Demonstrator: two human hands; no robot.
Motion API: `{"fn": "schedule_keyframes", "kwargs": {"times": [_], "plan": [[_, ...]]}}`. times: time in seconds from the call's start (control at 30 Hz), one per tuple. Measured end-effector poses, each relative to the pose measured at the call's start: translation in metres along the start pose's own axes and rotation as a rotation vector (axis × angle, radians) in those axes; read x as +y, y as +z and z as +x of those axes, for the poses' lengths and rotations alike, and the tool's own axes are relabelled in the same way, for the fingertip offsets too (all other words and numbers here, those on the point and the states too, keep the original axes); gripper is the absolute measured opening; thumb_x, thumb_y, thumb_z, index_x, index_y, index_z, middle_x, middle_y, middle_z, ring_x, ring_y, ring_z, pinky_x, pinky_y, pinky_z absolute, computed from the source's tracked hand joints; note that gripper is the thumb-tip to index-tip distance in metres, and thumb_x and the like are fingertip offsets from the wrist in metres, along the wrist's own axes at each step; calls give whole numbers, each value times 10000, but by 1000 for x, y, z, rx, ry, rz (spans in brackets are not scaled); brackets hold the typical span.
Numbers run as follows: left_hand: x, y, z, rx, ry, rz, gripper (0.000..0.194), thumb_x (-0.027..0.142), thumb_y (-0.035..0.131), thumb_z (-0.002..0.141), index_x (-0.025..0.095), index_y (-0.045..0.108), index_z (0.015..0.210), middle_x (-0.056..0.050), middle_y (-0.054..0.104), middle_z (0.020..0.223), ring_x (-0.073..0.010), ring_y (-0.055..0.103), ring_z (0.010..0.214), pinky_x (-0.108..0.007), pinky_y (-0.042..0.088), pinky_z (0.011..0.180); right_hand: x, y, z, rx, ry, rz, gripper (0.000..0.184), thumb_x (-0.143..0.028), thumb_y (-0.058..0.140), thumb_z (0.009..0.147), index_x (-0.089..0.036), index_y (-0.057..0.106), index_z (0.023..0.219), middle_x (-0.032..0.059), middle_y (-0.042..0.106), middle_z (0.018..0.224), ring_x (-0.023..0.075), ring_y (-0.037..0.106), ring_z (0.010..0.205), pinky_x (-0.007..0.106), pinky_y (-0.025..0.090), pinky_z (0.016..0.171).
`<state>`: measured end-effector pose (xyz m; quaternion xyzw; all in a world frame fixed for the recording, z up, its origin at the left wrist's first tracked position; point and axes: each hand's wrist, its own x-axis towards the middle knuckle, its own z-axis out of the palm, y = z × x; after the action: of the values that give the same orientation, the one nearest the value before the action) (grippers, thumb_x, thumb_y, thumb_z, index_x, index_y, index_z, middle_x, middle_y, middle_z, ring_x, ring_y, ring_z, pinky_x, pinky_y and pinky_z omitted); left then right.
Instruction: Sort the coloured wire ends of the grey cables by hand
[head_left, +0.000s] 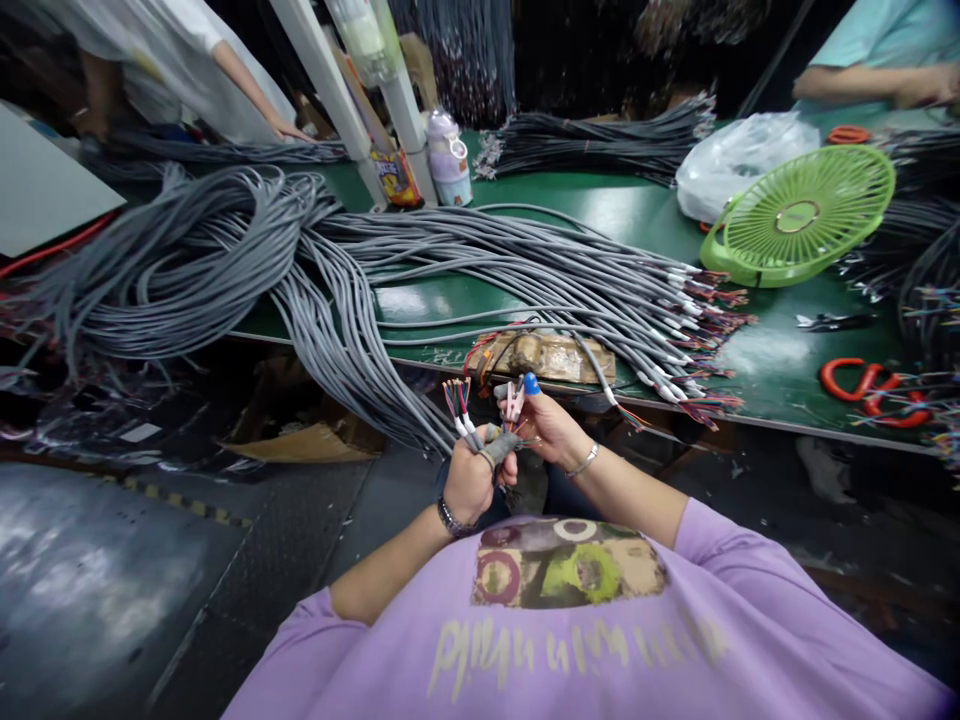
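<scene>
My left hand is closed around several grey cables, whose stripped ends stick up above the fist. White sleeves and thin coloured wires show at those ends. Grey wrapping covers some of the left fingers. Close beside it, my right hand pinches a small pale pink piece; its exact kind is too small to tell. A blue cover sits on a right fingertip. Fine wires spread between the two hands. Just beyond them, a tape-wrapped brown block lies at the table's edge.
Long grey cables cross the green table, and a looped bundle hangs over its left edge. To the right are a green fan, red-handled scissors and black cutters. Two people work across the table.
</scene>
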<state>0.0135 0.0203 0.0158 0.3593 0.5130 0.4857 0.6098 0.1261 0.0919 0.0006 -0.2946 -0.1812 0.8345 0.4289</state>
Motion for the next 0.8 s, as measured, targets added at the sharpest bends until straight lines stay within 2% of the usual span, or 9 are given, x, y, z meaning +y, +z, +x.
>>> {"fn": "schedule_keyframes", "kwargs": {"times": [0.1, 0.17, 0.3, 0.37, 0.47, 0.6, 0.67, 0.8], "plan": [[1, -1, -4, 6, 7, -17, 332, 449, 687, 698, 171, 522, 622, 40, 551, 439, -72, 459, 328, -177, 323, 330, -2, -2, -8, -51, 56, 6, 505, -643, 523, 788, -162, 653, 874, 31, 646, 717, 110, 557, 562, 229, 467, 514], [2, -2, -7, 8, 19, -26, 312, 438, 689, 702, 172, 534, 646, 44, 550, 439, -72, 456, 332, -176, 326, 333, -3, -4, -12, -80, 71, -2, 465, -609, 553, 788, -166, 653, 886, 26, 643, 724, 111, 555, 569, 235, 477, 521], [2, -3, -10, 37, 27, -28, 313, 440, 690, 697, 168, 543, 649, 40, 551, 445, -69, 457, 338, -177, 320, 341, -2, -7, -14, -71, -48, -63, 253, -399, 692, 751, -157, 644, 802, -4, 607, 677, 87, 514, 558, 215, 475, 528], [2, -2, -10, 67, 32, -39, 315, 439, 681, 703, 166, 538, 635, 38, 550, 453, -68, 463, 343, -176, 316, 342, -1, -8, -13, -66, -71, -80, 228, -368, 707, 738, -155, 642, 787, -9, 593, 660, 86, 506, 558, 218, 476, 540], [2, 0, -8, 91, 51, -61, 305, 418, 668, 719, 165, 531, 620, 37, 552, 463, -65, 468, 353, -175, 321, 350, 2, -10, -12, -31, -109, -125, 310, -458, 684, 739, -156, 654, 800, -2, 590, 649, 91, 500, 551, 228, 462, 536], [1, 1, -5, 83, 75, -63, 287, 395, 669, 725, 162, 538, 619, 36, 554, 463, -66, 473, 352, -178, 311, 350, 7, -11, -8, 73, -308, -282, 414, -575, 640, 728, -162, 651, 702, 7, 591, 609, 94, 491, 550, 220, 431, 541], [0, 1, -4, 77, 71, -61, 281, 392, 663, 733, 161, 541, 628, 35, 559, 467, -70, 483, 353, -177, 300, 346, 8, -11, -6, 42, -265, -253, 438, -603, 635, 715, -165, 653, 707, 13, 611, 624, 102, 509, 560, 228, 440, 546], [-2, 1, -3, 81, 61, -62, 292, 398, 663, 735, 163, 528, 626, 38, 561, 466, -69, 483, 349, -175, 301, 345, 5, -9, 1, -8, -52, -53, 428, -583, 646, 727, -161, 661, 797, 26, 654, 692, 112, 543, 561, 239, 466, 525]]}}
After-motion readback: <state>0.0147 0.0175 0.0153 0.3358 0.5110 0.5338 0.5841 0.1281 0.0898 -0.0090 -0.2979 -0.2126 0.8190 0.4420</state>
